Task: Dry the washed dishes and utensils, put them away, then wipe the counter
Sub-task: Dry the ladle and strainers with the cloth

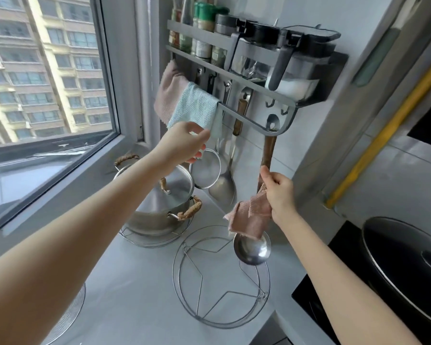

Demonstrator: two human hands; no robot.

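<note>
A steel ladle [252, 250] with a wooden handle hangs from a hook of the grey wall rack [256, 87]. My right hand [279, 192] grips its handle together with a pink cloth [250, 220] that drapes over the ladle's stem. My left hand [184, 143] reaches up and pinches the lower edge of a light blue towel [194, 108] draped on the rack's rail. Another pink towel [168, 95] hangs to the left of the blue one. A strainer [205, 170] and a steel spoon [223, 185] hang between my hands.
A lidded steel pot [159, 200] stands on a wire trivet near the window. A second wire trivet [220, 277] lies on the grey counter [135, 282]. A black pan lid [406, 265] sits on the stove at right. Spice jars [204, 26] fill the rack's shelf.
</note>
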